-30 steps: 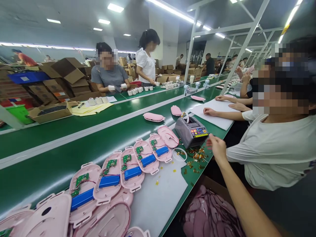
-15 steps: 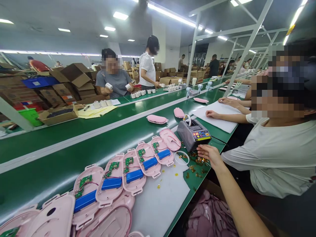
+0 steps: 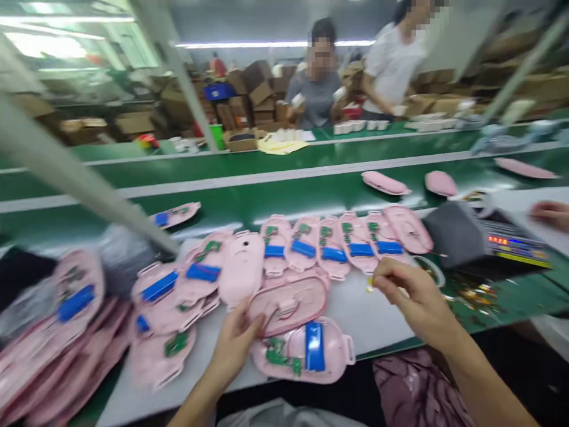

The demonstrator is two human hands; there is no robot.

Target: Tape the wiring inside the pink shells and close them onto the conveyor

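My left hand (image 3: 235, 338) is closed on the left end of a pink plastic shell half (image 3: 306, 296), its inner side up with a thin wire in it. Just below lies an open pink shell (image 3: 293, 347) with a green circuit board (image 3: 278, 353) and a blue battery pack (image 3: 315, 347). My right hand (image 3: 411, 296) is raised over the white sheet (image 3: 351, 308), thumb and forefinger pinched. At those fingertips shows a small piece of amber tape (image 3: 370, 286). Behind the hands stands a row of pink shells (image 3: 331, 237) with boards and blue batteries.
At right is a grey tape dispenser (image 3: 457, 237) with a lit display; amber tape scraps (image 3: 478, 293) litter the green bench near it. Stacked pink shells (image 3: 84, 356) fill the left. A slanted post (image 3: 102, 190) crosses there. A co-worker's hand (image 3: 551, 213) is at far right.
The view has swung left and down. My right hand has moved from the tape dispenser to above the white sheet. My left hand has come into view, holding a shell half.
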